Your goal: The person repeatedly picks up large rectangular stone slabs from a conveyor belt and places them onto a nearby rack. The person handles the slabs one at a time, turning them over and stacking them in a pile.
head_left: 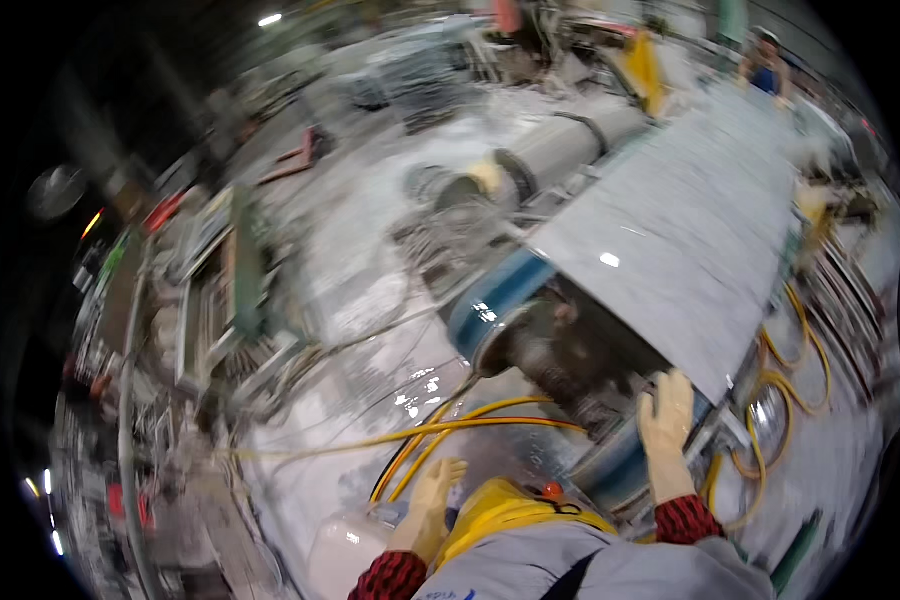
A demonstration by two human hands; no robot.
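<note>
In a cream rubber glove, my right hand [667, 425] lies at the near corner of a large pale stone slab [685, 230], beside a blue curved machine part [610, 470]. Its fingers look outstretched, with the thumb apart; blur hides whether they touch the slab's edge. Also gloved, my left hand [433, 505] hangs in front of my body with nothing in it and its fingers extended. The slab rests on a machine with a second blue rounded end [498, 305] and a dark gap between the two. A yellow apron [515, 515] covers my front.
Yellow hoses [420, 430] cross the wet floor before me, and more yellow hose [770, 430] coils at the right. A large grey cylinder [580, 145] lies beyond. At the far end of the slab stands another person [765, 70]. Racks with frames [220, 270] line the left.
</note>
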